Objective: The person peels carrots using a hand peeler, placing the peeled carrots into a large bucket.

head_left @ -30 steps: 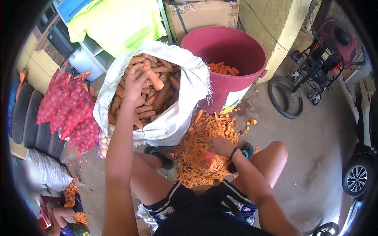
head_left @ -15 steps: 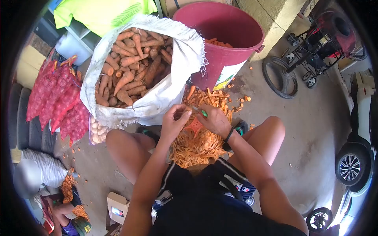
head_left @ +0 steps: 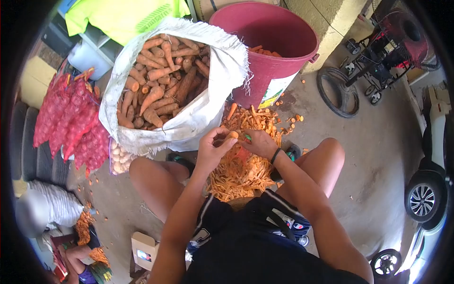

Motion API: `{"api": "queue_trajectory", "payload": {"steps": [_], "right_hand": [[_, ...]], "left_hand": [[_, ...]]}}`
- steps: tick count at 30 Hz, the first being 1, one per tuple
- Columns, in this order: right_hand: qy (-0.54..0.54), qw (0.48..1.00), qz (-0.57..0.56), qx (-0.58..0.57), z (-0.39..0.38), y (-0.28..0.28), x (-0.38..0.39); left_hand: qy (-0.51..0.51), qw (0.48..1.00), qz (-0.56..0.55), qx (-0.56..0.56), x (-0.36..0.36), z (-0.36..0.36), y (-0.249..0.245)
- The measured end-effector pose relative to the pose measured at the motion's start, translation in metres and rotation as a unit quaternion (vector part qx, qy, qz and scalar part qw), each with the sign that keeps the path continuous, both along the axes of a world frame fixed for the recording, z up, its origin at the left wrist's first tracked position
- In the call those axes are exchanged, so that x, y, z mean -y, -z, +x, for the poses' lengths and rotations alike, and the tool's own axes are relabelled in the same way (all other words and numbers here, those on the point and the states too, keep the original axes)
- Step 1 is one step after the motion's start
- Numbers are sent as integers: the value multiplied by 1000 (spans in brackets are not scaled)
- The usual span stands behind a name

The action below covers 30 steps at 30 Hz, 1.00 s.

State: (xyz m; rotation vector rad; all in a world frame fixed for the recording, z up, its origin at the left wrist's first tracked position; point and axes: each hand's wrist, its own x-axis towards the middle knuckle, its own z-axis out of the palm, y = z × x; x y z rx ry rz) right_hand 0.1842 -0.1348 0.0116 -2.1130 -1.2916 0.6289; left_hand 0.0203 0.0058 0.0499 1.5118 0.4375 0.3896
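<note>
My left hand (head_left: 213, 143) is closed around a carrot (head_left: 233, 135), with its pale orange end poking out past the thumb. Close beside it, my right hand (head_left: 261, 144) grips a small green-handled peeler (head_left: 248, 137); fingers hide most of the tool. Both hands are above a heap of carrot peelings (head_left: 236, 182) between my legs. Something red-orange, partly covered, shows under the right hand. Ahead and left stands a white woven sack (head_left: 189, 120) full of unpeeled carrots (head_left: 153, 97).
A dark red barrel (head_left: 274, 78) with orange carrots inside stands behind the peelings. Red mesh bags (head_left: 71, 120) of onions are at left. Cut carrot pieces (head_left: 294, 118) litter the floor. Another person sits lower left. A fan (head_left: 406, 38) and a car wheel (head_left: 422, 199) are at right.
The carrot in my left hand has turned, so its end now faces up toward me. My right hand has tilted, and less of the peeler shows. The whole view has shifted slightly.
</note>
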Motion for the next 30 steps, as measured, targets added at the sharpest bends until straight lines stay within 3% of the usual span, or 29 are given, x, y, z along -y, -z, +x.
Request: {"api": "queue_trajectory", "payload": {"steps": [1,3,4,7,9,14,19,22,25,26,30], "right_hand": [[-3,1000,-29,1,4,2,0],[-1,1000,17,-6,8,-7,3],[14,998,51,-30,9,-20,5],[29,991,106,-77,3,-39,3],[11,977,205,-65,-7,-39,2],[-20,965,263,18,-13,-45,-1],[79,965,245,46,19,-43,3],[145,954,244,92,40,-39,6],[114,961,251,22,15,-38,6],[60,954,292,25,0,-40,4],[-5,974,222,40,-13,-43,6]], "left_hand": [[-27,999,-39,6,-4,2,1],[-99,987,-126,19,-10,0,14],[-108,967,-228,42,-15,1,19],[-100,939,-327,48,-20,-1,29],[-108,931,-347,32,-14,3,33],[-76,937,-339,-24,-3,5,32],[27,949,-306,-72,-8,-3,28],[24,939,-334,-80,-2,-4,13],[4,926,-371,-68,-14,-2,27],[3,920,-390,-46,-16,0,35],[-29,922,-383,-48,-5,1,27]]}}
